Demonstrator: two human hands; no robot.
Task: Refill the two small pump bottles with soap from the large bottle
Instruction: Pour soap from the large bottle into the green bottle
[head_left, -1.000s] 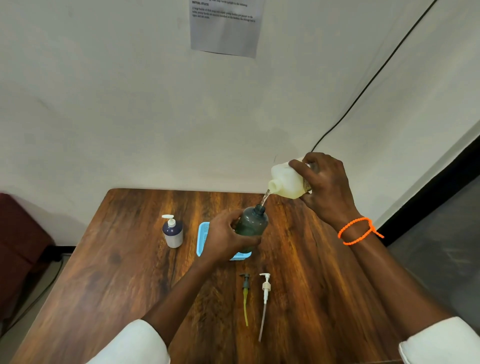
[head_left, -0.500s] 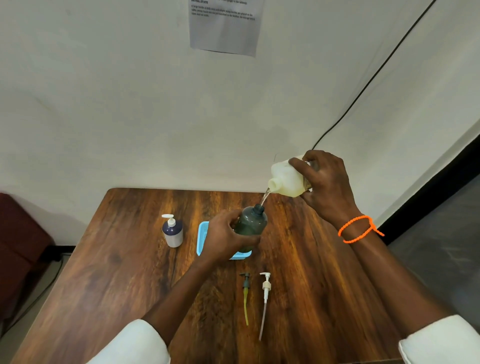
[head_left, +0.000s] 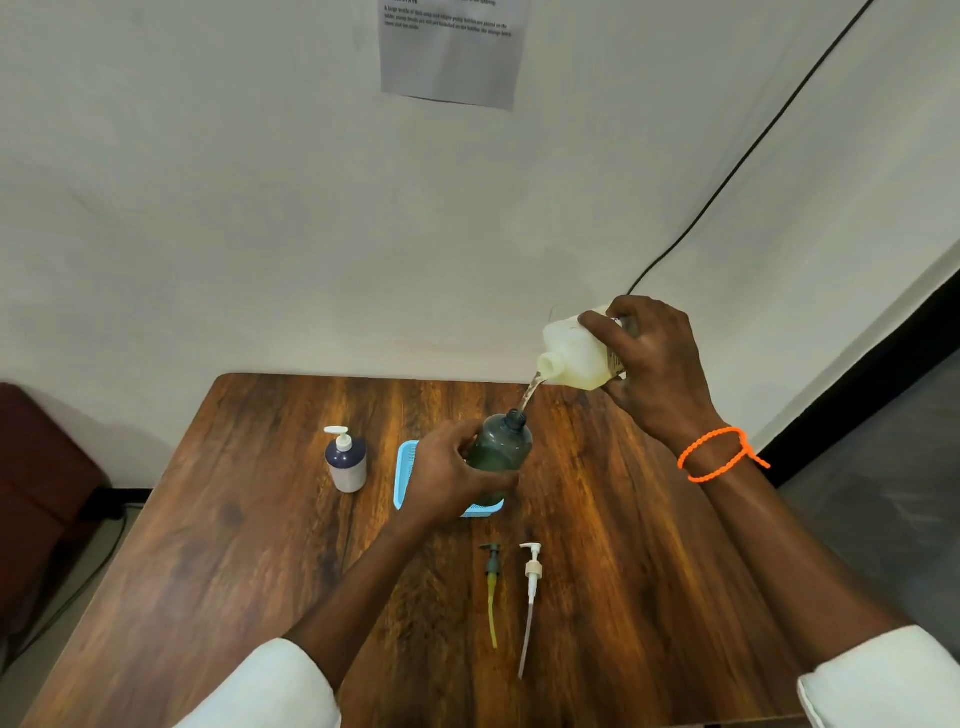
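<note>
Your right hand (head_left: 654, 364) is wrapped tight around the large bottle (head_left: 576, 356), tipped mouth-down and to the left, with a thin stream of soap (head_left: 530, 396) running from its spout into the open neck of the dark green bottle (head_left: 501, 447). Your left hand (head_left: 447, 478) has its fingers curled closed about that green bottle, holding it tilted toward the stream above a light blue tray (head_left: 405, 473) on the table.

The table (head_left: 234, 545) is dark, strongly grained wood, pushed against a plain pale wall (head_left: 260, 208). A printed sheet (head_left: 449, 49) is stuck high on the wall, and a black cable (head_left: 737, 166) runs slantwise down it toward the table's far right corner. The second small pump bottle (head_left: 345, 460), with its white pump on, stands upright left of the tray. Near you lie two loose pumps side by side, apart from each other: a dark pump (head_left: 491, 582) with a yellowish tube and a white pump (head_left: 531, 587). An orange bracelet (head_left: 719, 454) circles your right wrist.
</note>
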